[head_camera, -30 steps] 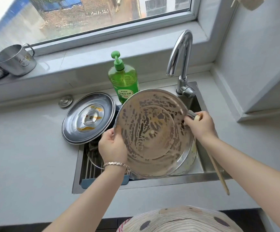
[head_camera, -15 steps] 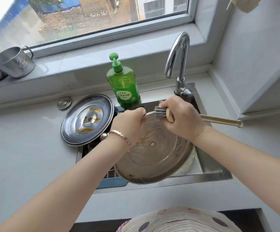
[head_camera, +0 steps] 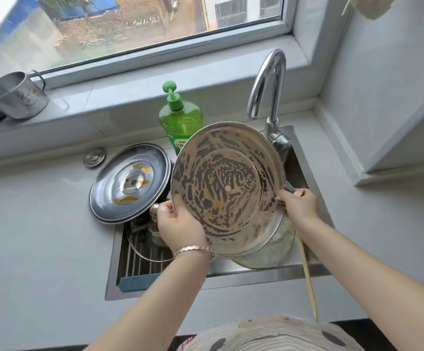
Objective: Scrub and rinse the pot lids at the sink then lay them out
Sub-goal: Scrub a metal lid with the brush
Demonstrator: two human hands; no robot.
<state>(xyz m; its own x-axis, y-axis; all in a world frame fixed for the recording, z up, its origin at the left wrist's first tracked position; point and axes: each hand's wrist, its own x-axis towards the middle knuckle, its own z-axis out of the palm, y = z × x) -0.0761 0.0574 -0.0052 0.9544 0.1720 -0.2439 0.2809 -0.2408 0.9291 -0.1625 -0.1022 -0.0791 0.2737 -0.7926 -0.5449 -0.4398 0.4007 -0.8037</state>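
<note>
Now the left hand (head_camera: 180, 224) grips the left rim of a soapy lid (head_camera: 227, 191) tilted up over the sink (head_camera: 231, 279); the right hand (head_camera: 298, 205) holds a wooden-handled brush (head_camera: 307, 272) at its right rim. A 2nd, stained lid (head_camera: 129, 182) lies across the sink's back-left corner.

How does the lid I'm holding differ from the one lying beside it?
The held lid is tilted up, gripped by the left hand, the right hand holding a brush at its rim; the resting lid lies untouched. The held lid is streaked with suds; the resting lid has orange smears. Both are round metal.
</note>
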